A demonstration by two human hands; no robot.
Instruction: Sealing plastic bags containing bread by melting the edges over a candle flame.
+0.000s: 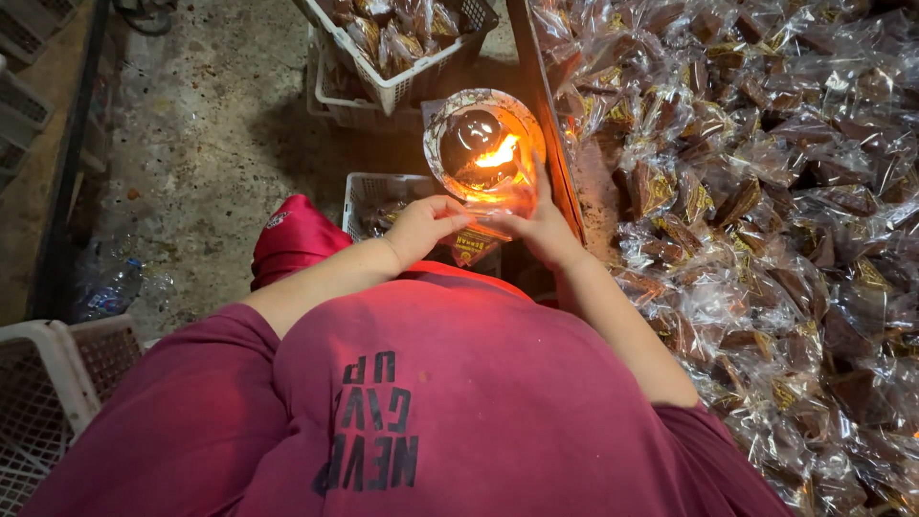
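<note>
Both hands pinch a clear plastic packet (483, 206) just below a small flame lamp (485, 144). The left hand (421, 228) closes its grip on the packet's left edge; the right hand (546, 230) grips its right edge, apparently by the fingertips. Right of the lamp, wrapped brown sweets (766, 211) cover the desk (598, 182); above it stands a white crate (407, 81).
</note>
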